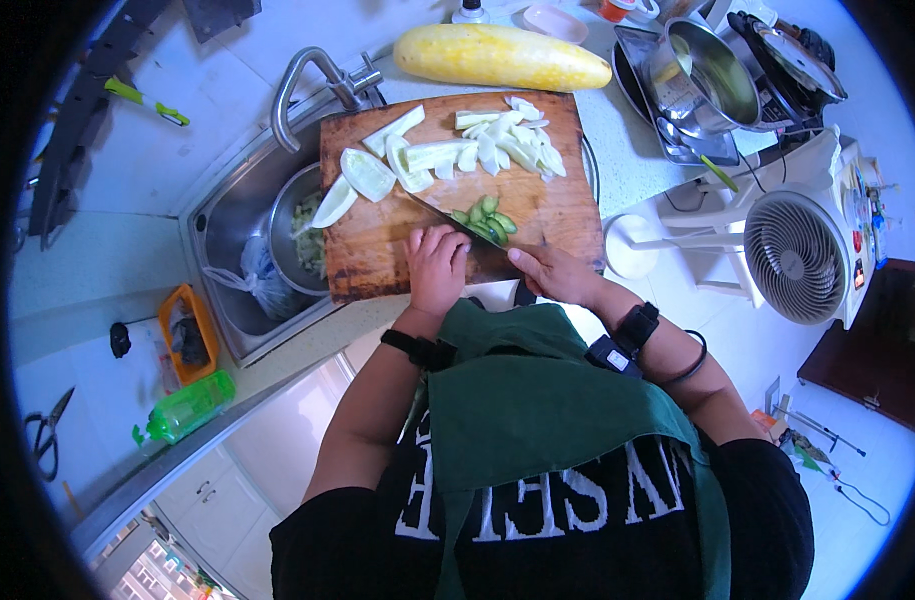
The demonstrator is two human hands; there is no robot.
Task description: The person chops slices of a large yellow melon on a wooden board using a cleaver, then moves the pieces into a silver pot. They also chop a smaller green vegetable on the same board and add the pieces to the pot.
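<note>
A wooden cutting board (367,247) lies partly over the sink's edge. My right hand (558,274) grips the handle of a kitchen knife (450,217), whose dark blade slants across the board. My left hand (437,266) rests on the near part of the board with curled fingers beside the blade; whether something lies under them is hidden. Green slices (489,219), which look like cucumber, sit in a small heap along the blade's far side. Farther back are pale sliced pieces of gourd (513,142) and larger cut wedges (367,174).
A whole yellow gourd (502,56) lies behind the board. At left, the steel sink (228,202) holds a metal bowl (281,247) with chopped pieces and a knotted plastic bag (262,281). A steel pot (701,75) stands at back right, above a white fan (795,255).
</note>
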